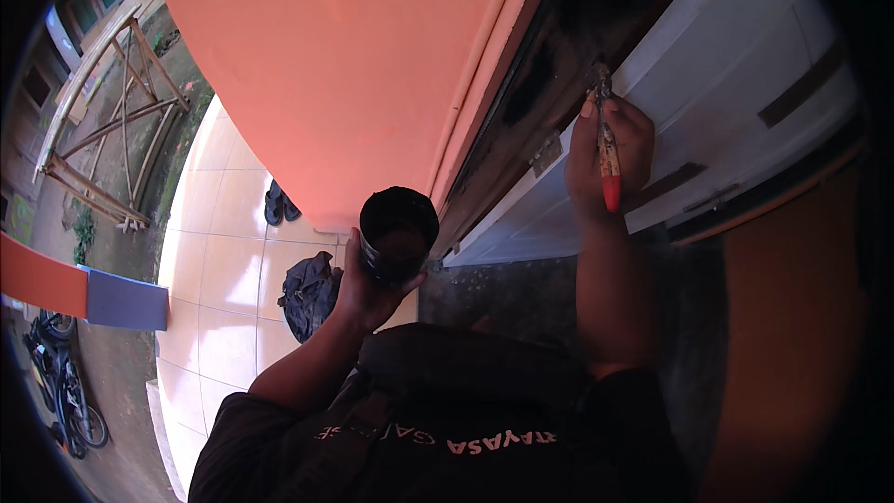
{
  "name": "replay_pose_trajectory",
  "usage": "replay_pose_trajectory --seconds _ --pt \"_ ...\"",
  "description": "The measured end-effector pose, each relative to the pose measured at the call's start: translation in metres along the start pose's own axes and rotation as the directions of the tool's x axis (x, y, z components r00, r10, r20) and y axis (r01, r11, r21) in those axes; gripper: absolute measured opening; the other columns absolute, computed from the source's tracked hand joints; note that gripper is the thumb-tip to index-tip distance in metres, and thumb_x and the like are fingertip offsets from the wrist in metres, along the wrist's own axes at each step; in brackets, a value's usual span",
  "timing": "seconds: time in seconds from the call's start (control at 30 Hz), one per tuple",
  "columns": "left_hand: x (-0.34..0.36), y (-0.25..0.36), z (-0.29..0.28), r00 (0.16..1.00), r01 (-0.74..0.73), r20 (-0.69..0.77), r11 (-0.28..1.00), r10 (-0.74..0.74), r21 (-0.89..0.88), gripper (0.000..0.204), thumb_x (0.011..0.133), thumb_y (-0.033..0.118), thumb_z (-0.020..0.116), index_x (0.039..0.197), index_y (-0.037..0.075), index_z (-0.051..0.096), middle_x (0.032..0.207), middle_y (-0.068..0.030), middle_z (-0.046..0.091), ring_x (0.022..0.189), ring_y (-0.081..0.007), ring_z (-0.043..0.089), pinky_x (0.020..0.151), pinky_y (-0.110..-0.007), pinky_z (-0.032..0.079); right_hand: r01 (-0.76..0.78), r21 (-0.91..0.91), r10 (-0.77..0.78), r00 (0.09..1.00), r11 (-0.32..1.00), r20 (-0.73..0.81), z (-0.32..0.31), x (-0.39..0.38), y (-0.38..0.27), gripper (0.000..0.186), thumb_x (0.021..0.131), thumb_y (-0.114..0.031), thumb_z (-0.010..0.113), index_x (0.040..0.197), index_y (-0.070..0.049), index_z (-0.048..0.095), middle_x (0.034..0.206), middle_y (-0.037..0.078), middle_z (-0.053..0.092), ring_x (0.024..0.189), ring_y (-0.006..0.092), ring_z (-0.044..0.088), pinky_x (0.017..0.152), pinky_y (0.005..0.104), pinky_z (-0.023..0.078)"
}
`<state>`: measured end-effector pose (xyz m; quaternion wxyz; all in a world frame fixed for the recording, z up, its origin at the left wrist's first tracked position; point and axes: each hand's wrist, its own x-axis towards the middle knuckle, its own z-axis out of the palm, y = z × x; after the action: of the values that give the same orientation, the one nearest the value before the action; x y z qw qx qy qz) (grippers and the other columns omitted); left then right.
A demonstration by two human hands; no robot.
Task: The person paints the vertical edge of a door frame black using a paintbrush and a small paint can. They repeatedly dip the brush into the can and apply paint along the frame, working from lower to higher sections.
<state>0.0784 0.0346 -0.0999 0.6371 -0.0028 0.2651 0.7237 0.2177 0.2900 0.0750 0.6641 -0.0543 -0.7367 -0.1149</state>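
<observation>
orange wall (354,65), tiled floor (223,251), black-painted door frame (549,65).

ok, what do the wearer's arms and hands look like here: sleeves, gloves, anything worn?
Both hands are bare: no gloves, no visible rings or watch. The left hand and right hand come off bare forearms. Short black sleeves end near the elbows, part of a black top with reddish lettering across the chest.

The scene is being viewed from a single wide fisheye camera worn on the head, being pointed steeply down along the person's dark-shirted chest (447,428). The orange painted wall (345,65) and pale tiled floor (219,251) are being bent toward the rim, with both raised hands being kept close.
</observation>
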Motion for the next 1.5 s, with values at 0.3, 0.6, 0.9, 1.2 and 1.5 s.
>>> replay_pose_trajectory --seconds 0.3,0.6,0.9,1.2,1.5 --pt "0.002 0.009 -0.005 0.999 -0.018 0.030 1.000 0.019 -0.015 0.079 0.095 0.075 0.035 0.152 0.020 0.036 0.152 -0.0084 0.042 0.141 -0.0287 0.039 0.116 -0.060 0.023 -0.359 0.089 0.288 0.853 0.929 0.435 -0.019 -0.112 -0.033 0.017 0.083 0.003 0.071 0.095 -0.002 0.060 0.083 0.015 0.062 0.073 0.0298 0.066 0.064 0.0377 0.054" --pt "0.004 0.009 0.005 0.998 -0.019 0.062 0.999 0.017 0.041 0.081 0.093 0.078 0.037 0.150 0.021 0.039 0.149 -0.0071 0.046 0.135 -0.0273 0.046 0.111 -0.057 0.033 -0.024 -0.033 0.026 0.997 0.999 0.070 0.001 0.050 0.012 0.015 0.085 -0.001 0.073 0.095 -0.001 0.061 0.089 0.013 0.064 0.076 0.0263 0.068 0.065 0.0343 0.055" --pt "0.006 0.009 -0.001 1.000 -0.010 0.018 0.999 0.009 0.048 0.084 0.091 0.080 0.037 0.150 0.021 0.039 0.149 -0.0076 0.045 0.136 -0.0271 0.044 0.111 -0.056 0.032 -0.238 0.041 0.214 0.927 0.970 0.307 -0.009 -0.065 -0.003 0.018 0.084 -0.001 0.072 0.096 -0.002 0.059 0.087 0.015 0.063 0.074 0.0303 0.067 0.064 0.0375 0.054" --pt "0.007 0.014 0.005 0.995 -0.032 0.096 0.994 0.022 0.103 0.085 0.090 0.081 0.038 0.150 0.021 0.039 0.148 -0.0076 0.046 0.134 -0.0256 0.047 0.110 -0.055 0.035 -0.306 0.029 0.284 0.910 0.951 0.303 -0.013 -0.006 0.002 0.014 0.086 -0.004 0.072 0.092 -0.002 0.059 0.084 0.013 0.064 0.071 0.0274 0.067 0.064 0.0370 0.054" --pt "0.013 0.008 -0.005 0.985 -0.026 0.173 0.996 0.011 0.086 0.085 0.089 0.081 0.041 0.150 0.021 0.039 0.146 -0.0072 0.048 0.131 -0.0247 0.050 0.106 -0.053 0.042 0.046 -0.107 -0.059 0.991 0.993 -0.120 -0.009 0.075 0.017 0.014 0.086 -0.001 0.073 0.096 0.001 0.062 0.091 0.015 0.065 0.079 0.0274 0.068 0.068 0.0346 0.057"
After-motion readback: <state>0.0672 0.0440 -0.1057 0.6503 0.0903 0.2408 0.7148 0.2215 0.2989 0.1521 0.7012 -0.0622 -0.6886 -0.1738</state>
